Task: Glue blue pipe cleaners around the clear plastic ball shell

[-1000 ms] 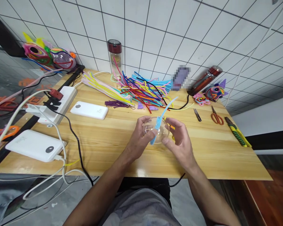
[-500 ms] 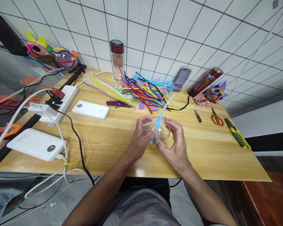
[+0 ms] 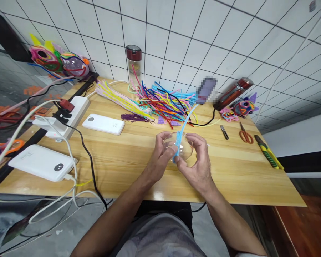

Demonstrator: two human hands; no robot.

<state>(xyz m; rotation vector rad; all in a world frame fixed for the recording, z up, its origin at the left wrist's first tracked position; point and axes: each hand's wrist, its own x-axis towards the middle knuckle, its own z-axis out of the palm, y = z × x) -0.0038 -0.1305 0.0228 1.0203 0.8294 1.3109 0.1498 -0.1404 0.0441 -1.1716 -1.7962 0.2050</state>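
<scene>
A clear round ball (image 3: 187, 148) is held between my two hands above the front middle of the table. A light blue fuzzy strip (image 3: 178, 140) lies down its front, and the strip's free end curves up and to the right. My left hand (image 3: 163, 153) grips the ball's left side, its thumb pressed on the blue strip. On the other side, my right hand (image 3: 198, 157) holds the ball with fingers on its upper right and the thumb at the strip's lower end.
Colourful pipe cleaners (image 3: 163, 103) lie behind the ball on the wooden table (image 3: 123, 171). Scissors (image 3: 246, 134), a small cutter (image 3: 224, 132) and pliers (image 3: 267, 151) are at right. Power banks (image 3: 103, 124), a power strip (image 3: 79, 112) and cables are at left. A bottle (image 3: 133, 66) stands behind.
The view has shifted slightly. Both hands keep their hold on the ball, and the free end of the blue strip leans a little differently.
</scene>
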